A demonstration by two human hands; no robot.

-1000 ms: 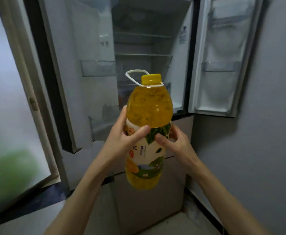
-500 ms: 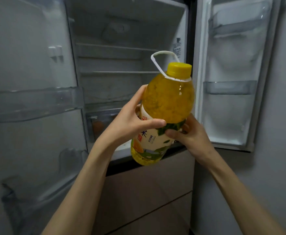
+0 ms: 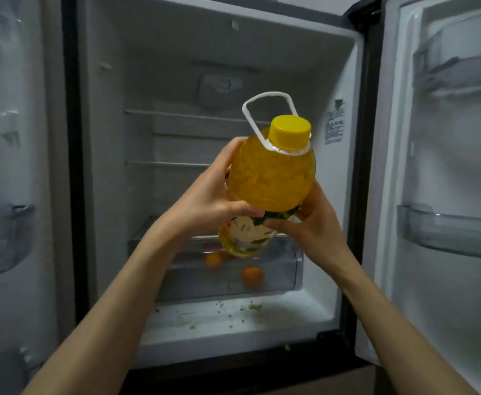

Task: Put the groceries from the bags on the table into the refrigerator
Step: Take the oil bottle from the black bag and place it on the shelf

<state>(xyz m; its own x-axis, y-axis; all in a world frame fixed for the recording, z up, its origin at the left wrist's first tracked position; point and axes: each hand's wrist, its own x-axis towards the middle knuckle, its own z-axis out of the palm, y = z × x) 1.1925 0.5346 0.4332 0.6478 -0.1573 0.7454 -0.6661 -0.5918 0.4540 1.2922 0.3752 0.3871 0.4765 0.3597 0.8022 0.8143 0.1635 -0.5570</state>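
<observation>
The juice bottle (image 3: 270, 178) was held in front of the open refrigerator (image 3: 233, 67), level with its middle shelves and above the crisper drawer (image 3: 276, 269). Both hands were closed around the bottle's waist: the left hand (image 3: 213, 201) wrapped the side nearer the left door, thumb laid across the label, and the right hand (image 3: 316, 223) cupped the opposite side from slightly below. The bottle leaned with its yellow cap (image 3: 290, 129) tipped toward the camera, and the white carry handle (image 3: 267, 109) stood up behind the cap.

The bottle appeared full and was therefore judged heavy, with a smooth, rounded plastic wall likely to slip under a loose grip. The two-handed hold at the waist suited that weight; the carry handle offered a one-handed alternative. The shelves behind the bottle showed nothing on them. Two oranges (image 3: 252, 276) lay in the crisper drawer below the bottle. Shelf clearance looked tight for an upright bottle of this height.
</observation>
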